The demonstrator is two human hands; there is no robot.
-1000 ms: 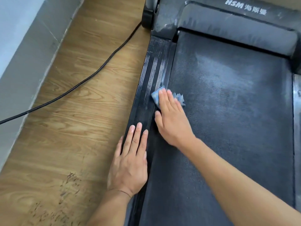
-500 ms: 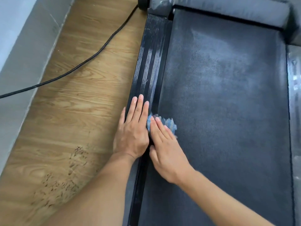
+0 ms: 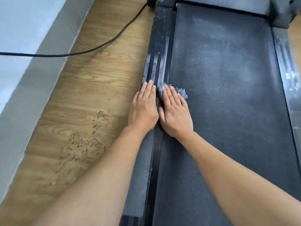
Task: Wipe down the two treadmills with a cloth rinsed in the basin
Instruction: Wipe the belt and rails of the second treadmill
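Observation:
A black treadmill fills the right side, with a dusty belt [image 3: 228, 95] and a ribbed left side rail [image 3: 158, 46]. My right hand [image 3: 175, 111] lies flat with straight fingers on a small blue cloth [image 3: 181, 92], pressing it on the belt's left edge beside the rail. The cloth shows only past my fingertips. My left hand [image 3: 144, 108] rests flat on the side rail, right next to my right hand. No basin or second treadmill is in view.
Wooden floor [image 3: 84, 98] with dark scuff marks runs left of the treadmill. A black power cable [image 3: 97, 46] crosses it toward the treadmill's front corner. A grey wall base [image 3: 32, 75] borders the floor on the left. The treadmill's right rail [image 3: 288, 66] looks dusty.
My right hand has dragged the cloth back along the belt's left edge until it lies level with my left hand. The view has shifted back along the treadmill.

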